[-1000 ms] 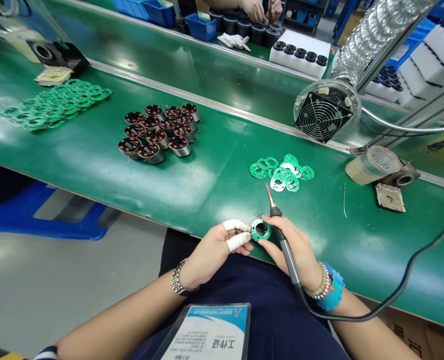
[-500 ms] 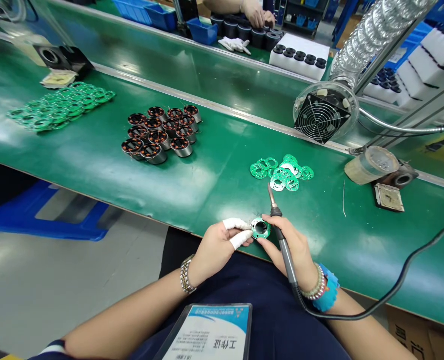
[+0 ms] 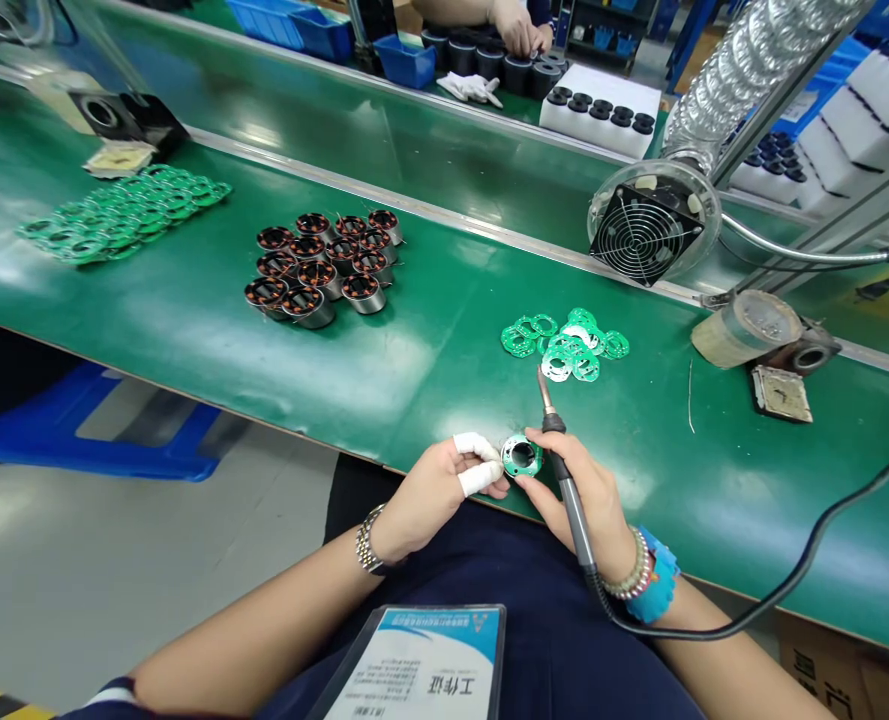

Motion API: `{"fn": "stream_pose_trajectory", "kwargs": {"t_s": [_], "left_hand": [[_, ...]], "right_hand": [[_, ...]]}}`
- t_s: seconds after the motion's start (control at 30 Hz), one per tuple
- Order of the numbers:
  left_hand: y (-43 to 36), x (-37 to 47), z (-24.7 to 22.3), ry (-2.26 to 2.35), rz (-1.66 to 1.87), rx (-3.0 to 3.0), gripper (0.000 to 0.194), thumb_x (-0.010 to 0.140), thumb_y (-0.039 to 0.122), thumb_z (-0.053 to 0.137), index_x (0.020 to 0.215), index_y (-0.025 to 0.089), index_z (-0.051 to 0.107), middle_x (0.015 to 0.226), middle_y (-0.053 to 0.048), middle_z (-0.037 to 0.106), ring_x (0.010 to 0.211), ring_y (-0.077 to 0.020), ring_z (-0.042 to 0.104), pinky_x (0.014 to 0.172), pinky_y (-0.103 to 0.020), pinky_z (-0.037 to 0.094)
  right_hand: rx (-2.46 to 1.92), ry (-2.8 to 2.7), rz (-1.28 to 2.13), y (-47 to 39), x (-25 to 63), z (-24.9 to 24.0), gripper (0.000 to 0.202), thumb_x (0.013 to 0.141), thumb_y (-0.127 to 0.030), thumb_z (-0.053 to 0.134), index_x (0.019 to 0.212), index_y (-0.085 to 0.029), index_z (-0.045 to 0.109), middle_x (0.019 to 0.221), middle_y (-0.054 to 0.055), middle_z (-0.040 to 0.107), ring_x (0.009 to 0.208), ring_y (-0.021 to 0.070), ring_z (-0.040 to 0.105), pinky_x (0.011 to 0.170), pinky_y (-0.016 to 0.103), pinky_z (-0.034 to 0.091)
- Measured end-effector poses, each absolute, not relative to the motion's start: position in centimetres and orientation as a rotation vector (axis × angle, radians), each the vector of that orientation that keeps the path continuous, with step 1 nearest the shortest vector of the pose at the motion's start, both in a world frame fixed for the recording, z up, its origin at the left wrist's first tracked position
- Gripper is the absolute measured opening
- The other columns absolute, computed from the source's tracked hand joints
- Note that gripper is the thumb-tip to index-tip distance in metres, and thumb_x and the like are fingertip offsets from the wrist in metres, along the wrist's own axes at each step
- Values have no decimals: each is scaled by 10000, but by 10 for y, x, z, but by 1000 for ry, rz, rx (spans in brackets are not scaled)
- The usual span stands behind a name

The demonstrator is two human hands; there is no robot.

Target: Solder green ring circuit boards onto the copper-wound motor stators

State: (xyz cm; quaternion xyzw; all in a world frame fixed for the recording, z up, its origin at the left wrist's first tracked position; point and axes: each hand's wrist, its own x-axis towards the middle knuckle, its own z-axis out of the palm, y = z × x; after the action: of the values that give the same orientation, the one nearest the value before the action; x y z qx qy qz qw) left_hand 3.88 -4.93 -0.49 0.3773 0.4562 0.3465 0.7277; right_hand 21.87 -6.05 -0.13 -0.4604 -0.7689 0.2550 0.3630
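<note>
A round part with a green ring-shaped circuit board [image 3: 521,456] on its face and a dark hole in the middle sits between my hands at the table's front edge. My right hand [image 3: 590,490] grips it between thumb and forefinger. The same hand carries a soldering iron [image 3: 573,510], its tip pointing away, toward the loose boards and off the part. My left hand [image 3: 444,485], with white covers on thumb and forefinger, pinches at the part's left edge. Whatever lies between those fingertips is too small to make out.
Loose green ring boards [image 3: 575,345] lie ahead. Copper-wound stators [image 3: 316,270] stand in a group left, beyond them panels of boards [image 3: 125,215]. A fan [image 3: 639,235], a cup [image 3: 748,330] and a solder sponge [image 3: 781,392] are at right. A co-worker's hands [image 3: 519,28] work across the bench.
My left thumb and forefinger have closed together at the part's left edge, and the left wrist has shifted slightly. My right hand, the iron and the part stay nearly in place.
</note>
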Motion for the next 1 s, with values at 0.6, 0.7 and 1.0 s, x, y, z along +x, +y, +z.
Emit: {"fn": "stream_pose_trajectory", "kwargs": {"t_s": [0.6,0.7,1.0], "left_hand": [[-54,36,-2,1065,789,1083,124,765,275,612,770,156,578,712,-11,604,663,-129,599,679,-263,504],[-53,36,-2,1063,820,1283,101,786,259,583,752,165,577,772,-20,560,680,-129,567,673,-255,487],[-51,35,-6,994,793,1226,122,801,281,565,762,166,554,757,-22,570,704,-139,569,709,-278,492]], "right_hand": [[-1152,-1983,611,-59,219,3,370,785,-162,600,1136,-208,491,1090,97,608,1029,219,565,882,376,488],[-1109,-1969,561,-57,216,8,276,796,-120,553,1052,-219,534,956,74,627,956,213,566,832,387,496],[-1008,-2014,636,-50,202,5,248,801,-83,489,998,-220,549,825,47,600,829,185,541,724,344,503]]}}
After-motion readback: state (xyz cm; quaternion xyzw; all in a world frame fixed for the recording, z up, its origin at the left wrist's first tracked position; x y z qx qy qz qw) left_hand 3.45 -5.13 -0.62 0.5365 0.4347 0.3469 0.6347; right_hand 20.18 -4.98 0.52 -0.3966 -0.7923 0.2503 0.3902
